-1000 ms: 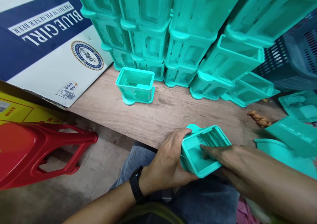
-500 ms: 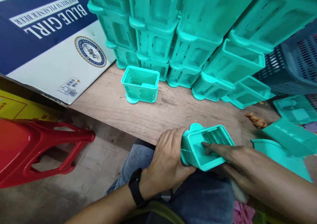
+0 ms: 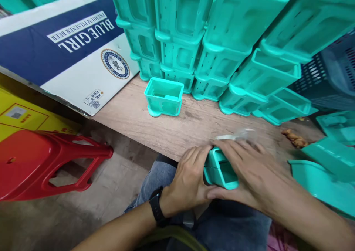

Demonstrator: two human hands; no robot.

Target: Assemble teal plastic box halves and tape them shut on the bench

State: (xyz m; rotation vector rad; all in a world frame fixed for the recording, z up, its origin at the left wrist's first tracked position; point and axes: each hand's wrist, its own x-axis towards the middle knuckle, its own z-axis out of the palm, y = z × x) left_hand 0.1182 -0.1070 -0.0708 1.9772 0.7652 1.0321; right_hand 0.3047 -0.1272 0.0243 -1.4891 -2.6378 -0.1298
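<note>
I hold a small teal plastic box (image 3: 220,171) over my lap at the near edge of the wooden table (image 3: 172,129). My left hand (image 3: 188,182), with a black watch on its wrist, grips the box's left end. My right hand (image 3: 246,171) lies over the box's open top with fingers spread, hiding most of it. A thin clear or white strip (image 3: 238,134) shows blurred just beyond my right fingers; whether the hand holds it I cannot tell.
One loose teal box (image 3: 164,97) stands on the table. Behind it rise stacks of teal boxes (image 3: 210,44). More teal parts (image 3: 324,169) lie at the right, a blue crate (image 3: 332,73) beyond. A Blue Girl carton (image 3: 69,51) and a red stool (image 3: 41,162) are at left.
My right hand moved from reaching inside the box to lying over its top, covering it. The view shifted slightly, and the blurred strip has appeared past my fingers.
</note>
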